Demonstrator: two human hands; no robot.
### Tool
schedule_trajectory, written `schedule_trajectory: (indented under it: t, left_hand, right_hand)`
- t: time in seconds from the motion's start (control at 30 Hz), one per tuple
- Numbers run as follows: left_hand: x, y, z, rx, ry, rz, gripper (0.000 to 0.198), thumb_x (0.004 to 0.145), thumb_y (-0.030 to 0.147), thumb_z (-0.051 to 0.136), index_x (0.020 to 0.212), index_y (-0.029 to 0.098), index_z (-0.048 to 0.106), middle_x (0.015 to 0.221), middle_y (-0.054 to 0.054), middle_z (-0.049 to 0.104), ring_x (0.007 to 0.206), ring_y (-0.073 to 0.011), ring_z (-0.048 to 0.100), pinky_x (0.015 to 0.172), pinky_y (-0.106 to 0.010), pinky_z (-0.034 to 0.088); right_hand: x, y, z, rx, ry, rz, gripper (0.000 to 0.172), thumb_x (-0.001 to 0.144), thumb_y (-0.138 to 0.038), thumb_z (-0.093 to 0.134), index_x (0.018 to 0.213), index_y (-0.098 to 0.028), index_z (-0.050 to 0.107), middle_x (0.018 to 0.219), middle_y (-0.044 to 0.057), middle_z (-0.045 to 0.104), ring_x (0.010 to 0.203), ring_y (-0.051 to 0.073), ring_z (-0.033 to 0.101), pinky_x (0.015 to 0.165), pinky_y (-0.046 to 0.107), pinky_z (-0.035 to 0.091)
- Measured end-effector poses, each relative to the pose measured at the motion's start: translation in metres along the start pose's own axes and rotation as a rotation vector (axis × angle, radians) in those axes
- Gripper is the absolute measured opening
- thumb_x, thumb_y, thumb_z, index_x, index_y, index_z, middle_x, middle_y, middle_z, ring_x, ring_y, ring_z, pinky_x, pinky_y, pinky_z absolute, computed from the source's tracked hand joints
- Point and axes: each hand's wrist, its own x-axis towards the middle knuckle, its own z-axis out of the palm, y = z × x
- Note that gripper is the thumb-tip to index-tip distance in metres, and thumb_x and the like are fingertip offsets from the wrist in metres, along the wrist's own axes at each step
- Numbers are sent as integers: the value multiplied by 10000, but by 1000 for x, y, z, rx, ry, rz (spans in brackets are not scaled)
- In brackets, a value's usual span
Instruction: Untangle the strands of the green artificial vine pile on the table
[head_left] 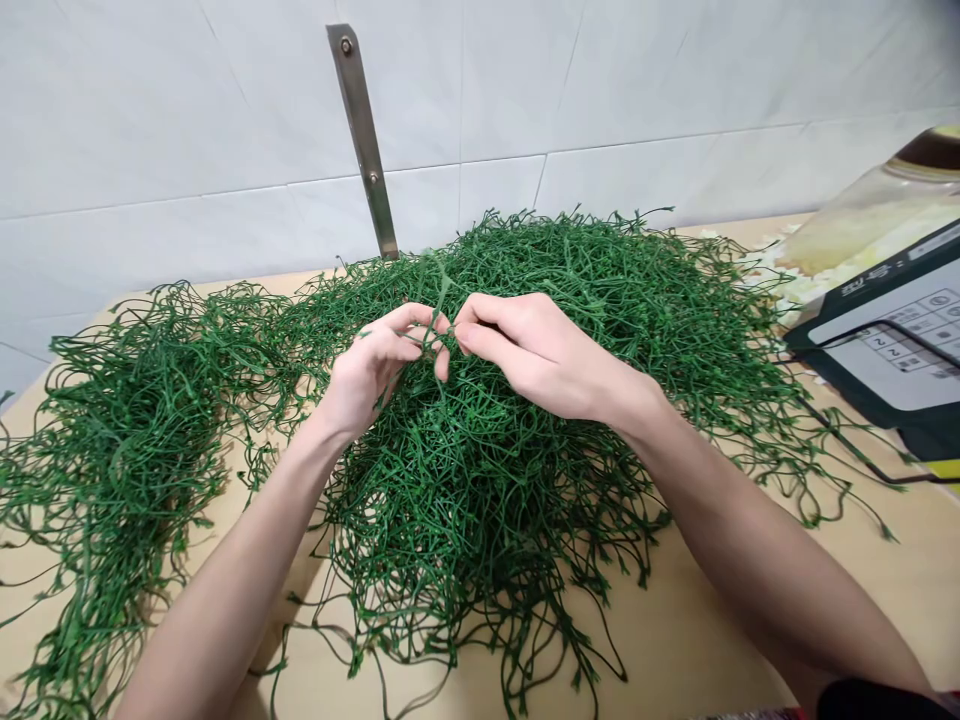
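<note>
A big tangled heap of thin green artificial plant stems (487,510) lies in front of me. Just above it, my left hand (367,370) has its fingers curled around a green stem (444,285), which pokes up between the fingertips. My right hand (551,355) is closed in a pinch at the same spot, thumb against forefinger, on part of that stem. The two hands nearly touch at the fingertips. Exactly where each fingertip grips is partly hidden.
A second, looser bunch of green stems (135,450) covers the left of the wooden table (660,640). Upright against the tiled wall stands a metal bracket (364,140). At right are a dark box with a white label (900,330), a clear jar (862,210) and white petals (787,290).
</note>
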Motion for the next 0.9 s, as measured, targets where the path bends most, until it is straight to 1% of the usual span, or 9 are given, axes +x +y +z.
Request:
schedule_trajectory:
  t: [0.1,0.17,0.23,0.33,0.47,0.57,0.63,0.77,0.9]
  left_hand:
    - [2,1,2,-65,-34,-37,175,648,181,510,701,150,674,691,-61,648,629,-179,595,657,-334,481]
    - [2,1,4,-19,-18,-98,139,727,195,538,686,156,665,651,-48,639,608,-156,581,617,-295,469]
    - [0,2,6,41,12,-149,194,823,291,578,693,166,649,609,-24,617,579,-130,555,567,-258,442]
    - [-4,5,6,118,-36,-132,309,836,436,644,694,162,636,593,5,584,571,-97,516,558,-226,415]
    - [-6,8,5,250,-184,-180,214,699,311,803,767,154,674,637,45,561,559,-58,442,554,-211,355]
    - [-5,10,3,303,-192,-211,148,744,260,747,706,154,651,619,52,514,541,-53,391,531,-218,304]
    - [-5,11,1,305,-223,-199,228,788,292,695,631,153,607,575,52,453,523,-59,351,518,-228,283]
    - [-5,10,-4,276,-349,-187,317,790,432,680,638,162,616,538,41,400,501,-83,328,502,-252,268]
    - [-6,3,-2,101,-255,-170,528,756,604,652,519,180,446,548,18,381,529,-106,359,534,-271,309]
  right_hand:
    - [0,0,0,27,8,-20,359,1008,-295,395,754,-159,609,700,-14,616,555,83,399,569,254,300]
    - [1,1,1,40,-5,-19,372,1013,-291,381,745,-154,600,745,-4,652,576,80,431,590,248,317]
    - [2,2,1,45,-1,-27,366,1014,-294,380,733,-150,564,757,2,660,590,78,444,602,243,324]
    - [4,4,2,19,25,-45,341,1008,-294,389,714,-157,496,689,-9,603,574,73,407,581,240,305]
    - [5,7,4,-32,20,-27,326,990,-259,406,691,-157,489,620,-30,509,552,70,366,550,240,277]
    - [4,9,8,-42,21,-12,390,995,-325,417,643,-161,461,575,-41,423,534,68,327,530,241,257]
    - [4,10,10,6,26,-15,448,981,-431,458,621,-164,448,552,-49,377,513,64,293,508,241,235]
    - [5,12,14,234,-14,7,570,852,-639,578,572,-181,385,521,-69,315,479,48,235,473,239,177]
    - [8,12,19,473,-55,50,694,652,-661,758,572,-215,233,566,-95,166,498,33,149,472,231,110]
